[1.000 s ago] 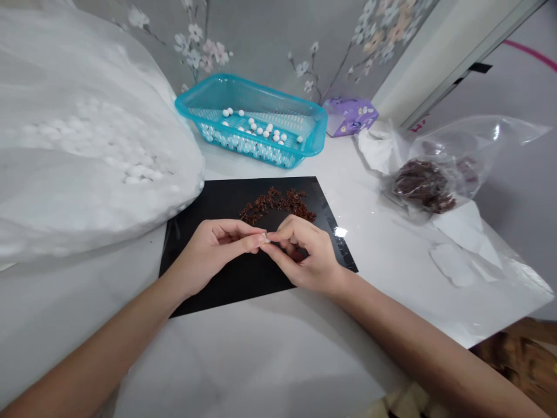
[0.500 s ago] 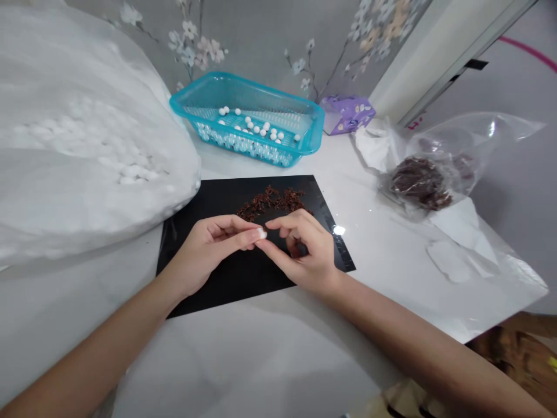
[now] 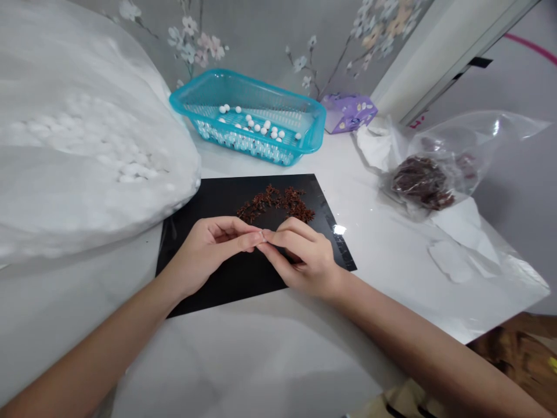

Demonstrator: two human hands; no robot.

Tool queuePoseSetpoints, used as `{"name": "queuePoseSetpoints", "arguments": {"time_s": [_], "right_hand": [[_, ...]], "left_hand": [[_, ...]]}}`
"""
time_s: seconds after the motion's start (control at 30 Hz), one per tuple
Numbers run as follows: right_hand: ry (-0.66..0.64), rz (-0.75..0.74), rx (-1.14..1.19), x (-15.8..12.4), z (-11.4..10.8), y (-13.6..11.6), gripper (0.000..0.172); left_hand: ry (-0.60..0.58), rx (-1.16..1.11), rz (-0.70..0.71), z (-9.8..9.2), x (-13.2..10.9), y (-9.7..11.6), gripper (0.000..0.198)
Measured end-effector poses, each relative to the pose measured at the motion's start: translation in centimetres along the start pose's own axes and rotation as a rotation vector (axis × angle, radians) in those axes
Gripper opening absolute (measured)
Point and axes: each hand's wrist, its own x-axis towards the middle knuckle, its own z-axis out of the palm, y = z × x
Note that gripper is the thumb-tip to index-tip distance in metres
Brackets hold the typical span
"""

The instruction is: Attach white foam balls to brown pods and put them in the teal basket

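A small white piece, scarcely visible in the head view, is pinched between the fingertips of the left hand (image 3: 209, 249) and the right hand (image 3: 300, 255), both closed on it above the black mat (image 3: 204, 290); what it is cannot be made out beyond that; just behind the hands a loose heap of brown star-shaped bits (image 3: 276, 203) is spread on the mat; a scatter of white balls (image 3: 259, 125) is already laid in the turquoise basket (image 3: 313, 136) at the back — only its floor is partly covered, so the work is judged to be at an early stage; much stock is left, since the large white bag (image 3: 87, 151) at the left is seen to bulge with the same white balls, and more brown material is kept in the clear bag (image 3: 478, 145) at the right; a purple box (image 3: 348, 113) is printed with small flowers — no brand, label or legible writing can be read anywhere
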Motion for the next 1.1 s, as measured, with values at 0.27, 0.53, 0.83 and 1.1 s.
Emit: {"name": "queuePoseSetpoints", "arguments": {"time_s": [0.27,0.53,0.83,1.1], "right_hand": [[0.079,0.114,0.079,0.19,0.29,-0.28,0.008],[0.131,0.184,0.011,-0.09,0.45,-0.48,0.016],[0.043,0.143,0.195,-0.03,0.34,-0.17,0.01],[-0.024,0.203,0.233,0.02,0.25,0.06,0.006]], "left_hand": [[0.02,0.002,-0.008,-0.13,0.08,-0.14,0.013],[-0.004,-0.06,-0.02,-0.12,0.15,-0.08,0.01],[-0.017,0.013,-0.009,-0.16,-0.01,0.02,0.008],[-0.034,0.031,0.001,-0.21,0.13,-0.1,0.009]]}}
